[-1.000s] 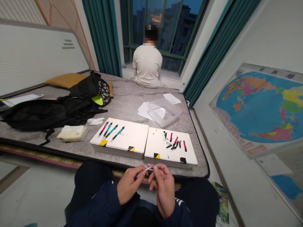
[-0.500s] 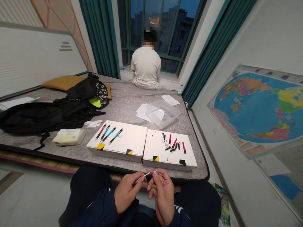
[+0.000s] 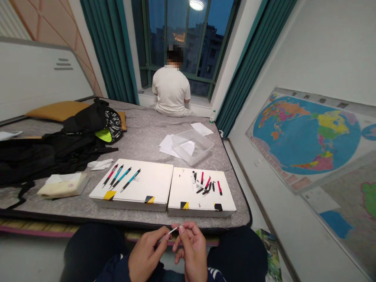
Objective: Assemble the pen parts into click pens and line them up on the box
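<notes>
1. Now the view has swung slightly right and up, so the scene sits lower and farther left, and a round light (image 3: 196, 4) shows in the window (image 3: 188, 47).
2. The left hand (image 3: 148, 254) stays closed in a pinch, thumb against forefinger, on a thin pale rod (image 3: 175, 228) that slants up towards the other hand.
3. The right hand (image 3: 192, 250) has its thumb and forefinger brought together at the rod's far tip, with the other fingers loosely curled. Whether a separate small piece is pinched there too, I cannot tell.
4. The rod is held between both hands, above the lap and just in front of the bed (image 3: 141, 129), apart from the boxes.
5. On the left box (image 3: 155, 178), 1 red pen (image 3: 110, 176) and 3 teal pens (image 3: 131, 180) lie as they did; on the right box (image 3: 182, 192), the red parts (image 3: 219, 188) and black pieces (image 3: 213, 187) also look unmoved.
6. With only the viewpoint and hand height changed, the fingertip work on the rod appears to be at the same stage.
</notes>
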Available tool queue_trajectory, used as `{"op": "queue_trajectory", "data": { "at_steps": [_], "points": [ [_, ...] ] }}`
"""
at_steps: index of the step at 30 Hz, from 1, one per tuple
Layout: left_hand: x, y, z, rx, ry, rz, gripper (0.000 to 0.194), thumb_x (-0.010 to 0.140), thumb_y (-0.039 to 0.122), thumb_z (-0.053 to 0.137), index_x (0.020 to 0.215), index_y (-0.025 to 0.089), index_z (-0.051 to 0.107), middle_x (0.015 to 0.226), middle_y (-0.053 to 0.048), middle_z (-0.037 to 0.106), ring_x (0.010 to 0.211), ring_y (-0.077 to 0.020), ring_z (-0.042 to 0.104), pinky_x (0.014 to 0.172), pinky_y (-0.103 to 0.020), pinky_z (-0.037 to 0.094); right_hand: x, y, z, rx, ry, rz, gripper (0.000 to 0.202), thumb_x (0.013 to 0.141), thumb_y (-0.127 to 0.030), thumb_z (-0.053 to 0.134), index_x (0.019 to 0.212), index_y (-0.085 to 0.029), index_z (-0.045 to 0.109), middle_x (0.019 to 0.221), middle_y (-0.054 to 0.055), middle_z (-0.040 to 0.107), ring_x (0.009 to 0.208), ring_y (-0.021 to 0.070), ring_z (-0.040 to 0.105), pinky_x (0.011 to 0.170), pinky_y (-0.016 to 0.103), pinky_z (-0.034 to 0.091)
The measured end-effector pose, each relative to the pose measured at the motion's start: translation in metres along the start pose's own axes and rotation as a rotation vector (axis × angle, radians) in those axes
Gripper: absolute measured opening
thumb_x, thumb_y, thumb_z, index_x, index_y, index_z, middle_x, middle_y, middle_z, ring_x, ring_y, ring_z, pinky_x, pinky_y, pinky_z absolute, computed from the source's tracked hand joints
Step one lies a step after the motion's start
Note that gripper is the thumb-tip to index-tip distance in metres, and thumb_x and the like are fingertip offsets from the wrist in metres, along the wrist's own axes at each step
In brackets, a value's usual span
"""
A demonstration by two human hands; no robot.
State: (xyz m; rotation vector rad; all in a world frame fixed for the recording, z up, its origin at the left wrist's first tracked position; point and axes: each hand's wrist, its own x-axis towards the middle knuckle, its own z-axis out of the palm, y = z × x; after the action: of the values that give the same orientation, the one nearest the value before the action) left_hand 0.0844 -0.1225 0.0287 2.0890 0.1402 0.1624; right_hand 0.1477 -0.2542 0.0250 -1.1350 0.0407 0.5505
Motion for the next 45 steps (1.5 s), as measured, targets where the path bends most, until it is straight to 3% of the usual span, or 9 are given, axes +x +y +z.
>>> {"op": "queue_trajectory", "data": {
  "at_steps": [9, 12, 15, 23, 33, 38, 41, 43, 45],
  "points": [
    [-0.002, 0.011, 0.004, -0.124, -0.021, -0.009, 0.029, 0.1, 0.038, 0.042, 0.092, 0.022, 0.065, 0.076, -0.001, 0.068, 0.071, -0.0187, 0.063, 0.068, -0.023, 0.043, -0.005, 0.006, -0.002, -0.137, -0.062, -0.098, 0.035, 0.081, -0.048, 0.072, 0.086, -0.016, 0.058, 0.09, 0.01, 0.069, 0.055, 0.0101, 0.057, 0.035, 0.014, 0.039],
    [-0.005, 0.013, 0.009, -0.195, 0.062, -0.043, 0.027, 0.098, 0.042, 0.045, 0.096, 0.024, 0.066, 0.082, -0.002, 0.069, 0.077, -0.0198, 0.063, 0.072, -0.024, 0.044, -0.005, 0.006, -0.005, -0.232, -0.056, -0.254, 0.025, 0.085, -0.041, 0.069, 0.085, -0.016, 0.062, 0.099, 0.01, 0.066, 0.08, 0.0162, 0.063, 0.061, 0.023, 0.053],
    [-0.006, 0.012, 0.014, -0.261, 0.094, -0.091, 0.031, 0.097, 0.046, 0.045, 0.094, 0.023, 0.065, 0.072, 0.0, 0.062, 0.066, -0.0182, 0.056, 0.065, -0.024, 0.042, -0.005, 0.003, -0.004, -0.286, -0.069, -0.357, 0.02, 0.085, -0.037, 0.068, 0.081, -0.018, 0.064, 0.1, 0.009, 0.063, 0.095, 0.021, 0.061, 0.084, 0.031, 0.052],
    [-0.004, -0.011, 0.027, -0.643, -0.038, -0.226, 0.05, 0.086, 0.067, 0.051, 0.071, 0.02, 0.057, 0.052, 0.007, 0.038, 0.047, -0.0111, 0.029, 0.046, -0.021, 0.029, -0.004, 0.003, 0.0, -0.278, -0.085, -0.408, 0.019, 0.082, -0.036, 0.069, 0.075, -0.019, 0.064, 0.093, 0.009, 0.062, 0.086, 0.0205, 0.059, 0.065, 0.026, 0.049],
    [-0.001, -0.021, 0.024, -0.656, -0.081, -0.219, 0.044, 0.093, 0.056, 0.05, 0.071, 0.018, 0.053, 0.06, 0.005, 0.038, 0.054, -0.0111, 0.03, 0.049, -0.022, 0.027, -0.009, -0.014, -0.005, -0.343, -0.194, -0.3, 0.016, 0.085, -0.035, 0.069, 0.082, -0.019, 0.071, 0.096, 0.009, 0.065, 0.087, 0.021, 0.062, 0.063, 0.026, 0.049],
    [0.001, -0.02, 0.023, -0.623, -0.034, -0.223, 0.045, 0.095, 0.055, 0.048, 0.07, 0.018, 0.055, 0.061, 0.005, 0.038, 0.055, -0.0117, 0.031, 0.052, -0.022, 0.03, 0.025, -0.038, -0.05, -0.651, -0.153, -0.374, 0.022, 0.088, -0.034, 0.065, 0.103, -0.019, 0.072, 0.097, 0.009, 0.07, 0.086, 0.0204, 0.065, 0.067, 0.026, 0.049],
    [0.003, -0.018, 0.023, -0.64, 0.05, -0.249, 0.046, 0.093, 0.058, 0.049, 0.072, 0.018, 0.055, 0.062, 0.006, 0.037, 0.054, -0.0111, 0.031, 0.05, -0.021, 0.028, 0.074, -0.058, -0.098, -0.92, 0.048, -0.437, 0.028, 0.091, -0.036, 0.058, 0.104, -0.013, 0.068, 0.076, 0.005, 0.068, 0.066, 0.0181, 0.063, 0.063, 0.027, 0.049],
    [0.005, -0.016, 0.024, -0.639, 0.059, -0.25, 0.045, 0.094, 0.057, 0.048, 0.073, 0.018, 0.055, 0.06, 0.006, 0.037, 0.053, -0.0107, 0.032, 0.049, -0.021, 0.027, 0.11, -0.071, -0.125, -1.302, 0.059, -0.458, 0.025, 0.093, -0.029, 0.051, 0.103, -0.013, 0.067, 0.072, 0.004, 0.066, 0.062, 0.0172, 0.061, 0.063, 0.028, 0.049],
    [0.007, -0.014, 0.023, -0.61, 0.033, -0.233, 0.044, 0.096, 0.055, 0.046, 0.075, 0.018, 0.056, 0.056, 0.007, 0.037, 0.051, -0.0105, 0.032, 0.05, -0.021, 0.027, 0.139, -0.081, -0.139, -1.418, 0.023, -0.469, 0.019, 0.089, -0.02, 0.055, 0.099, -0.014, 0.069, 0.081, 0.006, 0.068, 0.068, 0.0179, 0.062, 0.07, 0.029, 0.049]
  ]
}}
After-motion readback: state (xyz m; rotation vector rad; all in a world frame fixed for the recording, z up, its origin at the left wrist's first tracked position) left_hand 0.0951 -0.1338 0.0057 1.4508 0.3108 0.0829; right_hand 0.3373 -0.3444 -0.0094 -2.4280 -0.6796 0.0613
